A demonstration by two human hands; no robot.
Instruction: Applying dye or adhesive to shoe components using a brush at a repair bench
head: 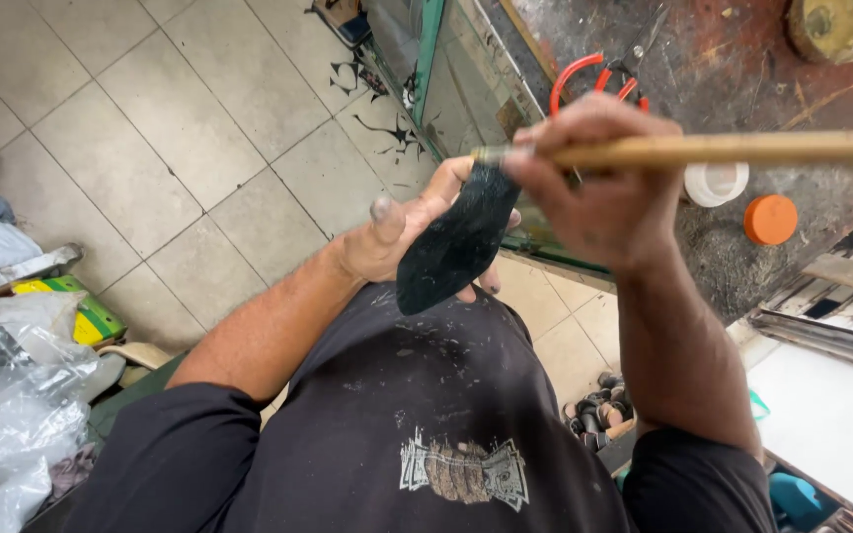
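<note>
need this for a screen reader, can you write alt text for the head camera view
Seen from above, a person's left hand holds a dark, pointed flat piece while the right hand works a wooden-handled brush against its top. Behind is a stained workbench with red-handled pliers, a white cup and an orange lid.

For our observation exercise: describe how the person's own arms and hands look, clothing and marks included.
Both arms are bare below short black sleeves of a T-shirt. No gloves, rings or watch show. The left hand has a grey-smudged thumbnail; the right hand has stained fingertips.
</note>
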